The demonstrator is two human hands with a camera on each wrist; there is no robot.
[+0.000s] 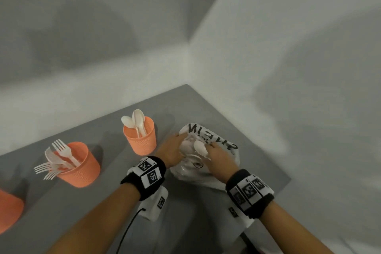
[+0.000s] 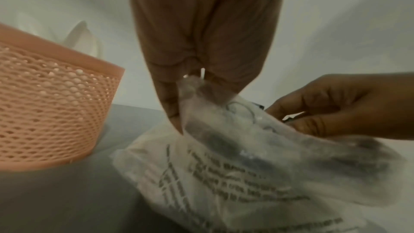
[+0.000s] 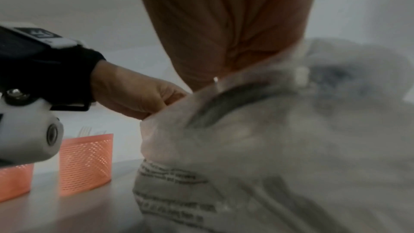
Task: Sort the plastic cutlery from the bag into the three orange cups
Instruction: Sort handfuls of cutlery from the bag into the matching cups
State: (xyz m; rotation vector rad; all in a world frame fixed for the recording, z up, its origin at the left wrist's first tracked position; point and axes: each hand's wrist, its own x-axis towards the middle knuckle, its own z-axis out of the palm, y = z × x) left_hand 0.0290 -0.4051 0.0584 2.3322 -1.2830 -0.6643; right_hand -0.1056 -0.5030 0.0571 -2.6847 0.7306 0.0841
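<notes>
A white plastic bag (image 1: 222, 144) with black print lies on the grey table (image 1: 185, 105) near its right corner. My left hand (image 1: 179, 138) pinches the bag's open edge, which the left wrist view shows between the fingertips (image 2: 172, 112). My right hand (image 1: 210, 148) is at the bag's mouth, its fingers curled round white spoons (image 1: 199, 147) that stick out of it. In the right wrist view the bag (image 3: 268, 148) hides those fingers. Left of the bag stand an orange cup with spoons (image 1: 141, 140), an orange cup with forks (image 1: 81, 168) and a third orange cup (image 1: 8, 210), cut off by the frame.
The table ends just right of and behind the bag, in a corner of pale walls (image 1: 288, 47). A black cable (image 1: 128, 231) runs along the table under my left forearm. Bare grey tabletop shows in front of the cups.
</notes>
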